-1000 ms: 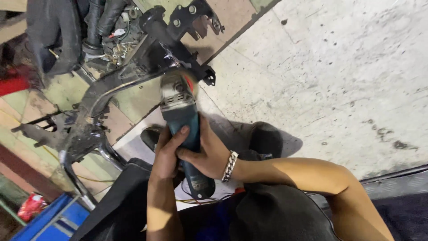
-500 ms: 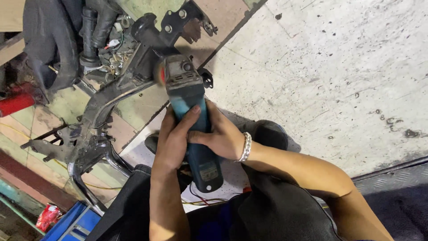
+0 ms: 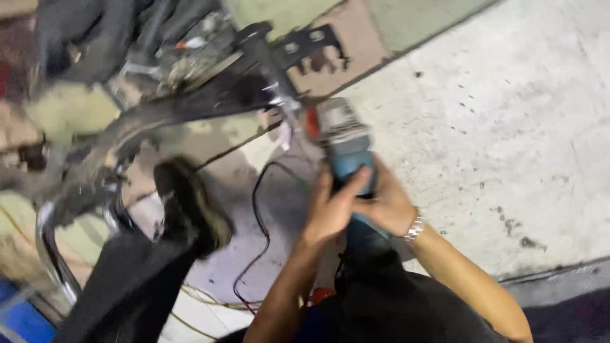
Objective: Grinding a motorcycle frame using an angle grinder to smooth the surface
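Head view, handling: the angle grinder (image 3: 346, 159) looks heavy and rigid, likely to kick, so I'd judge it wants two hands round its slim body, well back from the head.
Head view, grip: left hand (image 3: 330, 209) and right hand (image 3: 384, 206) are both closed around the teal body, side by side.
Head view, place: centre of the frame, its head against the dark metal frame (image 3: 190, 108) that runs to the upper left.
Head view, look: teal body, grey gear head, red near the front; blurred.
Head view, around: a black cable (image 3: 257, 222) loops over the concrete floor (image 3: 495, 114); a bracelet (image 3: 414, 225) sits on the right wrist.
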